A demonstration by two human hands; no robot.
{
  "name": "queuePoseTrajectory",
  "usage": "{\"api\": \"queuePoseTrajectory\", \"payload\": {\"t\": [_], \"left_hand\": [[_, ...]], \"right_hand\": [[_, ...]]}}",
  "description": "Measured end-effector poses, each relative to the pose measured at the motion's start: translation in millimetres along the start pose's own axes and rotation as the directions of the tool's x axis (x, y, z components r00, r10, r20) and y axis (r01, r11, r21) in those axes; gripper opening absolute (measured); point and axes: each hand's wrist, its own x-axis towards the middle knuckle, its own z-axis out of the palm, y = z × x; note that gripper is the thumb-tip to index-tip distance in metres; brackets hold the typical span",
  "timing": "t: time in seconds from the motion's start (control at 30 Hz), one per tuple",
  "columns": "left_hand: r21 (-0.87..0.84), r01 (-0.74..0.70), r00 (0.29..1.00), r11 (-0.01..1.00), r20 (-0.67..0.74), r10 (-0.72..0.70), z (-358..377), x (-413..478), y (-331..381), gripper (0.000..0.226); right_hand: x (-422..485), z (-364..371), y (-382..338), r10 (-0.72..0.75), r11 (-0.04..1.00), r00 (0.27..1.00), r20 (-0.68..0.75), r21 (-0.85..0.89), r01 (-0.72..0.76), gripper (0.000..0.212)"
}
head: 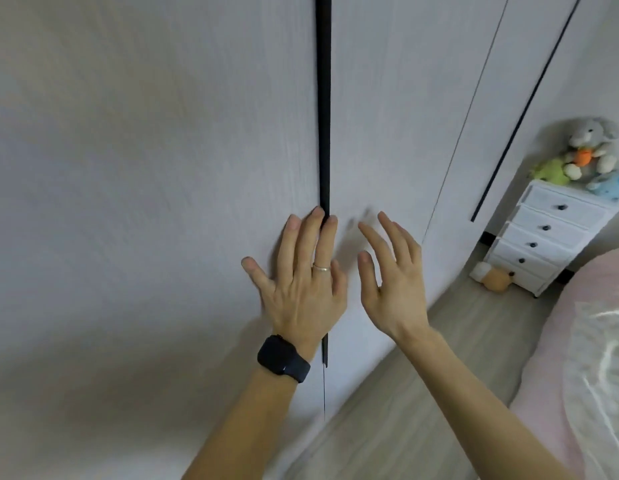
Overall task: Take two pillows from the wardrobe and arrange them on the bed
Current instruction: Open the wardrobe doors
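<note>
Hooking fingertips into the dark handle strip (323, 133) at frame centre, the left hand (301, 292) prepares opening the wardrobe (145, 168); right hand (393, 289) released, apparently approaching. Pillows unseen, presumably inside; bed (578, 375) lower right.

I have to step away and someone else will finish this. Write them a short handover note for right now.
Left hand: open, flat on the wardrobe door, fingertips at the black handle strip.
Right hand: open, empty, just off the neighbouring door.
Wardrobe doors look shut; no pillows in sight.
Bed is at the lower right, pink cover.
Done: nothing yet.
Left: open the wardrobe, take two pillows, arrange them on the bed.
</note>
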Motion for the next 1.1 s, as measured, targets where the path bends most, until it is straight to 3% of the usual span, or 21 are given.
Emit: {"api": "queuePoseTrajectory", "payload": {"t": [0.2, 0.4, 0.53, 0.8, 1.1], "left_hand": [[0.152, 0.103, 0.967, 0.983, -0.246, -0.063, 32.9, -1.2, 4.1, 0.076], [0.183, 0.254, 0.943, 0.95, -0.264, -0.201, 40.1, 8.0, 25.7, 0.037], [0.234, 0.347, 0.927, 0.908, -0.232, -0.294, 39.2, 5.1, 39.9, 0.021], [0.264, 0.406, 0.908, 0.875, -0.221, -0.355, 36.2, 4.2, 61.3, 0.02], [0.215, 0.582, 0.813, 0.784, -0.158, -0.56, 18.6, 13.6, 86.0, 0.014]], "right_hand": [[64.3, 50.1, 36.3, -0.352, 0.933, 0.914, -0.201, 0.009, 0.361, 0.05], [79.4, 67.7, 54.6, -0.484, 0.839, 0.841, -0.243, 0.145, 0.524, 0.059], [82.1, 74.0, 59.5, -0.51, 0.815, 0.822, -0.253, 0.164, 0.556, 0.06], [86.3, 89.7, 77.8, -0.555, 0.784, 0.791, -0.258, 0.154, 0.601, 0.063], [87.7, 85.4, 77.2, -0.583, 0.769, 0.78, -0.226, 0.157, 0.62, 0.067]]}}
